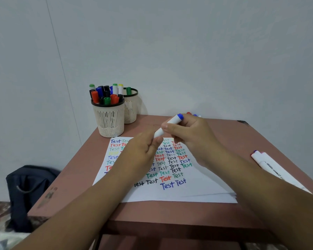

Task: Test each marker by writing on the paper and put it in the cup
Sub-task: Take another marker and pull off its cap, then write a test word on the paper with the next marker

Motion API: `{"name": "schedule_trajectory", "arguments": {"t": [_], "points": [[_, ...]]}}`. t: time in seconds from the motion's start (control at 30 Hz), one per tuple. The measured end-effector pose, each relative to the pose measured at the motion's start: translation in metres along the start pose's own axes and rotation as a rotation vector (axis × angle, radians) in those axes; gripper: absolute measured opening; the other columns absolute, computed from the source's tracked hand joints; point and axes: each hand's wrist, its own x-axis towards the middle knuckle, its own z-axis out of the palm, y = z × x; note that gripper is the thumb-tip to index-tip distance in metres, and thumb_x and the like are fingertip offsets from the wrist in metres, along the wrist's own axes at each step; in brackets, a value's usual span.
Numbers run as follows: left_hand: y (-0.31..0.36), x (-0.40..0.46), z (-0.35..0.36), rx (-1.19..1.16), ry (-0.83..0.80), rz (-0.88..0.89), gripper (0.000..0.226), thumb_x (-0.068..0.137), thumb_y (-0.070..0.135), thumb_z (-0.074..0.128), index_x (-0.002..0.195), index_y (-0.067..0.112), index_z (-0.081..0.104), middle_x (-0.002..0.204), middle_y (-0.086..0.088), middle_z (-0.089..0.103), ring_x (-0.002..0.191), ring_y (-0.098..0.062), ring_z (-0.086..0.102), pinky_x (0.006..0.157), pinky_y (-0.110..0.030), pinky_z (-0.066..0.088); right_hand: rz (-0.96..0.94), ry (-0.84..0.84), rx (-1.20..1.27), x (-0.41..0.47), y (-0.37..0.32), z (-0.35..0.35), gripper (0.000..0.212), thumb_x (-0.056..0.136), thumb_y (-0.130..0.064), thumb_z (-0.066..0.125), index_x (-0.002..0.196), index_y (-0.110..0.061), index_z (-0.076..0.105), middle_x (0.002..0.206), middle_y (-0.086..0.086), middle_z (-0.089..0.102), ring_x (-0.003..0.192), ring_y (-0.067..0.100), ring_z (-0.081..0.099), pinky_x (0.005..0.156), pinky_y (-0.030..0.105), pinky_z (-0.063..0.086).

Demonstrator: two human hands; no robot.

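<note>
A white marker with a blue end (pixel 167 125) is held slanted above the paper (pixel 197 188) by both hands. My right hand (pixel 190 134) grips its upper part, near the blue end. My left hand (pixel 143 150) pinches its lower end, which is hidden in my fingers. The paper is covered with the word "Test" in several colours. A cream slotted cup (pixel 110 120) at the table's far left corner is full of markers. A second cup (pixel 132 107) behind it holds a green marker.
Two white markers (pixel 267 163) lie on the table at the right of the paper, and more marker ends (pixel 192 114) show behind my right hand. A dark bag (pixel 29 192) sits on the floor to the left of the brown table (pixel 76 177).
</note>
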Motion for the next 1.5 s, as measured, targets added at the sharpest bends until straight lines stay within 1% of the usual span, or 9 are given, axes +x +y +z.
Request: {"name": "schedule_trajectory", "arguments": {"t": [0.13, 0.27, 0.4, 0.5, 0.6, 0.77, 0.93, 1.1, 1.5], "points": [[0.006, -0.004, -0.003, -0.014, 0.01, -0.024, 0.048, 0.096, 0.068, 0.032, 0.109, 0.033, 0.062, 0.071, 0.004, 0.061, 0.069, -0.01, 0.059, 0.065, -0.044, 0.05, 0.021, 0.047, 0.007, -0.012, -0.002, -0.003, 0.016, 0.09, -0.024, 0.078, 0.093, -0.008, 0.077, 0.072, 0.001, 0.062, 0.067, 0.018, 0.052, 0.07, 0.035, 0.047], [0.01, -0.007, -0.004, -0.014, -0.013, 0.001, 0.06, 0.086, 0.083, 0.027, 0.112, 0.038, 0.058, 0.07, 0.004, 0.06, 0.068, -0.008, 0.059, 0.06, -0.036, 0.047, 0.006, 0.093, -0.05, -0.019, -0.007, -0.007, 0.016, 0.094, -0.025, 0.073, 0.097, -0.01, 0.072, 0.074, 0.004, 0.062, 0.066, 0.018, 0.054, 0.067, 0.039, 0.048], [0.009, -0.008, -0.004, 0.03, -0.07, -0.029, 0.082, 0.076, 0.094, 0.011, 0.127, 0.042, 0.049, 0.076, 0.002, 0.063, 0.071, -0.005, 0.06, 0.066, -0.037, 0.05, 0.099, 0.157, 0.13, -0.025, -0.007, -0.024, 0.009, 0.104, -0.013, 0.05, 0.102, -0.006, 0.053, 0.076, 0.012, 0.07, 0.062, 0.019, 0.058, 0.056, 0.032, 0.052], [0.009, -0.006, -0.002, 0.132, -0.101, -0.054, 0.076, 0.08, 0.091, 0.011, 0.12, 0.042, 0.054, 0.076, 0.007, 0.064, 0.075, -0.003, 0.059, 0.069, -0.036, 0.05, 0.164, 0.11, 0.163, -0.035, 0.005, -0.037, 0.009, 0.1, -0.003, 0.054, 0.107, 0.003, 0.052, 0.085, 0.021, 0.076, 0.067, 0.022, 0.064, 0.062, 0.031, 0.058], [0.011, -0.003, 0.001, 0.272, -0.154, -0.089, 0.059, 0.085, 0.085, 0.029, 0.117, 0.043, 0.054, 0.071, 0.009, 0.059, 0.072, -0.006, 0.058, 0.061, -0.031, 0.043, 0.189, 0.131, 0.128, -0.047, 0.022, -0.042, 0.033, 0.089, 0.004, 0.072, 0.115, 0.001, 0.052, 0.09, 0.017, 0.073, 0.073, 0.023, 0.068, 0.071, 0.036, 0.059], [0.009, 0.0, 0.005, 0.444, -0.203, -0.092, 0.042, 0.088, 0.073, 0.05, 0.118, 0.046, 0.06, 0.071, 0.017, 0.048, 0.076, -0.009, 0.052, 0.058, -0.027, 0.033, 0.214, 0.14, 0.093, -0.053, 0.031, -0.043, 0.016, 0.09, 0.005, 0.071, 0.1, -0.001, 0.06, 0.079, 0.018, 0.067, 0.063, 0.029, 0.06, 0.062, 0.038, 0.056], [0.003, 0.001, 0.007, 0.454, -0.196, -0.079, 0.038, 0.086, 0.073, 0.052, 0.109, 0.047, 0.066, 0.073, 0.015, 0.059, 0.076, -0.004, 0.056, 0.061, -0.026, 0.04, 0.216, 0.129, 0.057, -0.052, 0.034, -0.042, 0.015, 0.09, 0.002, 0.073, 0.097, -0.003, 0.061, 0.076, 0.015, 0.065, 0.064, 0.029, 0.06, 0.063, 0.038, 0.055], [0.002, 0.003, 0.01, 0.472, -0.201, -0.076, 0.038, 0.085, 0.074, 0.053, 0.108, 0.048, 0.066, 0.072, 0.019, 0.052, 0.077, -0.007, 0.053, 0.06, -0.027, 0.036, 0.208, 0.1, 0.017, -0.053, 0.035, -0.041, 0.016, 0.09, -0.001, 0.075, 0.099, -0.003, 0.061, 0.079, 0.015, 0.066, 0.067, 0.029, 0.062, 0.072, 0.043, 0.058], [0.001, 0.004, 0.01, 0.479, -0.199, -0.075, 0.038, 0.084, 0.075, 0.053, 0.108, 0.048, 0.066, 0.07, 0.018, 0.051, 0.075, -0.006, 0.052, 0.059, -0.027, 0.035, 0.203, 0.112, 0.025, -0.05, 0.039, -0.042, 0.014, 0.09, -0.001, 0.075, 0.096, -0.004, 0.062, 0.079, 0.019, 0.068, 0.067, 0.032, 0.061, 0.071, 0.045, 0.055]]}}
